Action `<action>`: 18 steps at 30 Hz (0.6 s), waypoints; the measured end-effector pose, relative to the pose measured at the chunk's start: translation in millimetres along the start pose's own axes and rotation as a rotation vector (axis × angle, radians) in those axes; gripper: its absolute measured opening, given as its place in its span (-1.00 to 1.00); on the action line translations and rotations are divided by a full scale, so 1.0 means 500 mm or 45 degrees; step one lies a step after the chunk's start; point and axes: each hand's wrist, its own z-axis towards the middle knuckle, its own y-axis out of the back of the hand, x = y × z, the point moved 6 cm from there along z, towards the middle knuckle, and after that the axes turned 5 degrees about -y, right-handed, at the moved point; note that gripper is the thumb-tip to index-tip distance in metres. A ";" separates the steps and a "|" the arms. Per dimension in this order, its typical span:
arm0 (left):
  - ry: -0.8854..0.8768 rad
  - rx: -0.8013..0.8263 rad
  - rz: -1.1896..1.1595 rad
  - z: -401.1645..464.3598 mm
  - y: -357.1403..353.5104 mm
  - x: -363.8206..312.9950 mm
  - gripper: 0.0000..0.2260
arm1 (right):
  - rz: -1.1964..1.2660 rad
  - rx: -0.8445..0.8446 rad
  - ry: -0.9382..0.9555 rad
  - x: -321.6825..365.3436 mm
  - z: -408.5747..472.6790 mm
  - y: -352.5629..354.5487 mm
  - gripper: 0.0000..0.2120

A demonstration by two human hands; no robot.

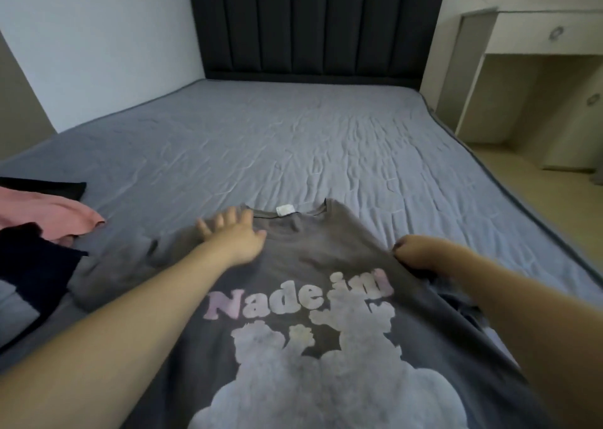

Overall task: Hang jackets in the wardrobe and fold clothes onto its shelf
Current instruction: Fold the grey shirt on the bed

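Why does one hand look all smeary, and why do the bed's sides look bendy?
Head view: the left hand is smeared by motion blur as it lies on the grey T-shirt; the right hand is soft too. The wide-angle lens bows the bed edges outward. Light is soft and even, no glare.

Home bedroom, made bed (293,141) (grey sheet), dark padded headboard (316,24), cream built-in desk (541,37)

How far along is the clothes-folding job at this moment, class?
Done: nothing visibly folded or shelved. In hand: the grey T-shirt lies spread print-up on the bed; the left hand flattens its shoulder, the right hand grips fabric. Left: pink garment and dark clothes.
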 end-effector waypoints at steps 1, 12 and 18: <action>-0.076 0.011 -0.121 0.000 -0.011 -0.046 -0.48 | 0.053 0.147 -0.031 -0.011 -0.010 -0.008 -0.67; -0.430 0.123 -0.248 0.095 -0.022 -0.336 -0.37 | 1.081 0.498 0.012 -0.140 -0.068 0.064 -0.58; -0.388 -0.114 -0.177 0.109 -0.068 -0.351 -0.71 | 0.521 -0.159 -0.046 -0.240 -0.035 0.107 -0.62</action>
